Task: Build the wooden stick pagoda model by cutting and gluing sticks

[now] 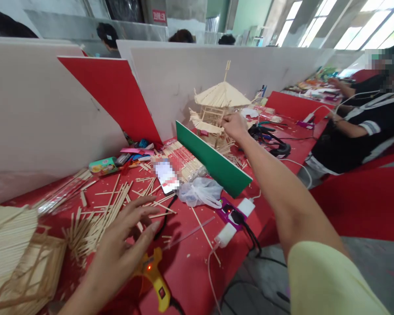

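My right hand (233, 125) reaches far out and its fingers are closed on the lower tier of a two-roofed pagoda model of thin wooden sticks (216, 105). That model stands on the red table (190, 262) behind a green board (213, 162). My left hand (124, 243) lies spread and flat, fingers apart, over loose wooden sticks (101, 214) near the table's front. A yellow glue gun (156, 278) with a lit red lamp lies just beside that hand, partly under it.
A phone (167, 176) and a clear plastic bag (200, 192) lie mid-table. A white power strip (236, 221) with cables sits at the table's edge. Stick panels (16, 262) fill the left corner. White and red partitions (101, 92) stand behind. A seated person (357, 127) is at right.
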Motion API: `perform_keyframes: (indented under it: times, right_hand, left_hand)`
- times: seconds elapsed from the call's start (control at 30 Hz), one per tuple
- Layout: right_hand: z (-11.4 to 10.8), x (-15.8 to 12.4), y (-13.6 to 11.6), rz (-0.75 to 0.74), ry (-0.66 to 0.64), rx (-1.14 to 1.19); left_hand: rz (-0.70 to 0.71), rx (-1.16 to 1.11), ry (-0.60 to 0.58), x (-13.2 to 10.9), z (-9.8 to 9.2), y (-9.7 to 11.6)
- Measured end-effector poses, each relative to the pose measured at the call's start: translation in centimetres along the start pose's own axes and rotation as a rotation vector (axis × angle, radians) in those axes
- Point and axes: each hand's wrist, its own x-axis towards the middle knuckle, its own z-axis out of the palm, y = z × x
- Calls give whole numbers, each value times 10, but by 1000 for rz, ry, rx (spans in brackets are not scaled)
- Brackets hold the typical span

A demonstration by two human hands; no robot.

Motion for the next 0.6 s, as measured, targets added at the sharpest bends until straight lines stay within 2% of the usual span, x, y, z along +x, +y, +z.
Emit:
perform_keyframes:
  times: [0.1, 0.23, 0.4, 0.6]
  right_hand:
    - [-14, 7, 7, 25, 54, 12]
    - [-21, 16, 16, 16, 48, 67]
    - [-26, 29, 19, -2, 51, 132]
    - [-35, 28, 20, 4, 65, 207]
  left_hand:
    - [49, -47, 7, 16, 13, 6]
    - [102, -94, -30, 31, 27, 17]
    - [108, -99, -30, 39, 31, 23]
    - [97, -124, -31, 46, 35, 16]
